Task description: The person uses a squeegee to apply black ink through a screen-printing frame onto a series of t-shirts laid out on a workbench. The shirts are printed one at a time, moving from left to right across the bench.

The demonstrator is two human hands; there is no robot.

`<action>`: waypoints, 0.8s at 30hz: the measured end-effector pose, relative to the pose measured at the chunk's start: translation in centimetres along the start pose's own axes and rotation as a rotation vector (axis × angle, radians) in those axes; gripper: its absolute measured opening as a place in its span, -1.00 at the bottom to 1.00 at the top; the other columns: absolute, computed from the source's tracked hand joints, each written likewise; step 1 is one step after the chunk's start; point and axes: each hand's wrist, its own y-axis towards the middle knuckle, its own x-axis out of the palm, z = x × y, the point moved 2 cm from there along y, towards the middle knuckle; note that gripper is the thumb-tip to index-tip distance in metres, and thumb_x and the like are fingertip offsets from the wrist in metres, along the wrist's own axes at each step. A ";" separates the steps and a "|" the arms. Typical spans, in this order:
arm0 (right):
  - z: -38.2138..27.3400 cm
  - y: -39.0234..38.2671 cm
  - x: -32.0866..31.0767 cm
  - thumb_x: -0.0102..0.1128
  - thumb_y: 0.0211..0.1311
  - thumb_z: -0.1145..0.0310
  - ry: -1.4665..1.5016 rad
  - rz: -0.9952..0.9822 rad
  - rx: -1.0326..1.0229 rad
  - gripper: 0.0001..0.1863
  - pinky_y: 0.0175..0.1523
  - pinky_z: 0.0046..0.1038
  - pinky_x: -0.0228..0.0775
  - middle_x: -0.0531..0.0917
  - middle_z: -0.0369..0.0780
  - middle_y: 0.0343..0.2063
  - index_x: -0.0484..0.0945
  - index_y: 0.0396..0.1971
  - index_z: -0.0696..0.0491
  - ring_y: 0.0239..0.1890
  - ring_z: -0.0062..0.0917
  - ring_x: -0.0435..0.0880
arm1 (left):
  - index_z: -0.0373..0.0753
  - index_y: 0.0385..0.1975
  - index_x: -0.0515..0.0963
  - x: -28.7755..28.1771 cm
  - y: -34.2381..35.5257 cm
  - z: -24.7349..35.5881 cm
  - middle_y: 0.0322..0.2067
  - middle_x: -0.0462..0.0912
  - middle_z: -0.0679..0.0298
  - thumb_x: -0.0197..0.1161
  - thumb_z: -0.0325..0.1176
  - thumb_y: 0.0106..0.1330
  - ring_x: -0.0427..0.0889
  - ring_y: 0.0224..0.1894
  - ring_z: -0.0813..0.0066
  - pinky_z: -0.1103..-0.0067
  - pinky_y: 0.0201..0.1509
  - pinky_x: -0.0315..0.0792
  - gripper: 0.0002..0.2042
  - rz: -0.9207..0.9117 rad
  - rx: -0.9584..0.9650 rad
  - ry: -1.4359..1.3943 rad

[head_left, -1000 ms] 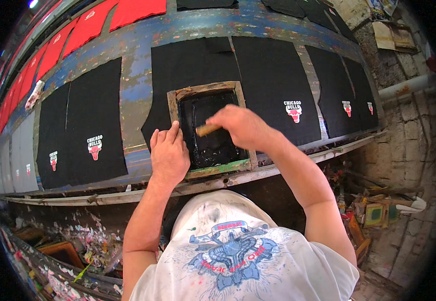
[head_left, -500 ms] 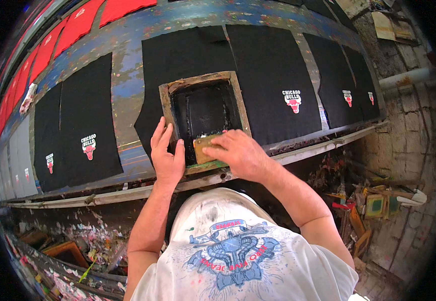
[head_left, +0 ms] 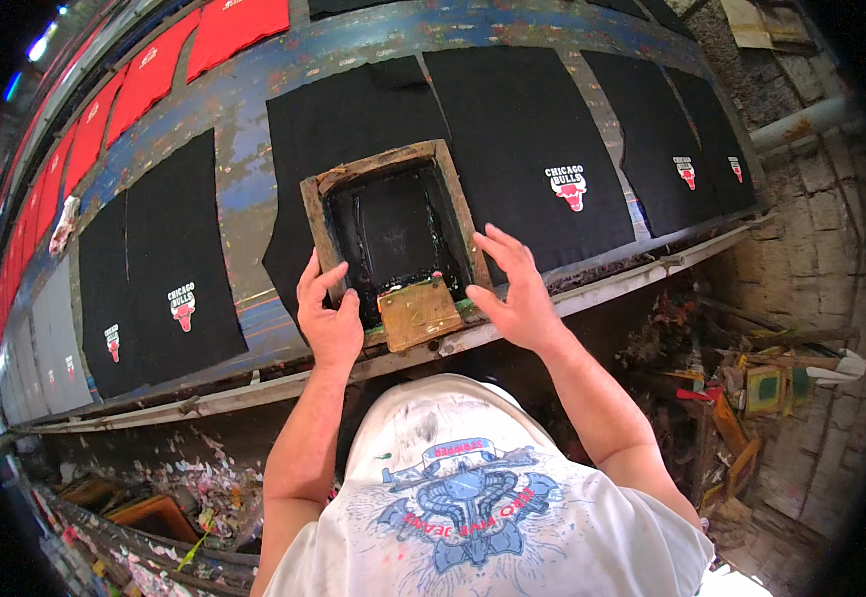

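Note:
A wooden-framed printing screen (head_left: 315, 221) with dark mesh lies on a black fabric panel (head_left: 353, 109). A wooden squeegee (head_left: 419, 318) rests at the frame's near end, tilted over its edge, with no hand on it. My left hand (head_left: 331, 323) is at the frame's left rail, its fingers and thumb on either side of the wood. At the right rail, my right hand (head_left: 520, 294) has its fingers and thumb spread, the tips at or very near the wood; contact is hard to tell. The print area beneath the screen is hidden.
Black panels with a red-and-white bull's-head print (head_left: 568, 189) lie left and right along the long table (head_left: 244, 189). Red panels (head_left: 239, 35) line its far side. A pale rail (head_left: 632, 269) runs along the near edge. Old frames (head_left: 763, 390) and debris lie on the floor at right.
My right hand has let go of the squeegee and moved right to the frame's right side, opening out. The left hand's fingers have come over the left rail. The squeegee stays in the frame.

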 end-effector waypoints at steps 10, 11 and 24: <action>0.2 -1.3 1.1 0.49 0.41 0.11 0.441 -0.101 -0.196 -0.35 0.76 -0.05 -0.02 0.23 0.07 0.70 0.68 0.43 0.06 0.75 -0.12 0.17 | -0.34 -0.01 0.76 -5.9 -0.8 4.2 0.61 0.45 -0.06 0.37 -0.82 0.29 0.60 0.51 0.27 0.42 0.50 0.51 -0.67 0.163 0.040 -0.129; -0.4 -1.1 1.6 0.48 0.42 0.09 0.518 -0.157 -0.232 -0.34 0.77 -0.02 -0.05 0.17 0.11 0.72 0.67 0.44 0.06 0.77 -0.07 0.13 | -0.35 0.00 0.75 -7.6 -1.0 4.5 0.61 0.45 -0.06 0.36 -0.83 0.30 0.61 0.50 0.26 0.42 0.50 0.52 -0.67 0.180 0.086 -0.068; -6.0 -1.3 7.6 0.53 0.31 0.09 0.677 -0.616 -0.473 -0.25 0.77 0.11 -0.14 0.05 0.19 0.76 0.61 0.51 -0.08 0.80 0.14 -0.01 | -0.43 0.11 0.72 -20.5 -11.9 4.2 0.51 0.58 -0.02 0.08 -0.31 0.81 0.63 0.38 0.36 0.43 0.53 0.39 -0.67 0.552 -0.376 -0.030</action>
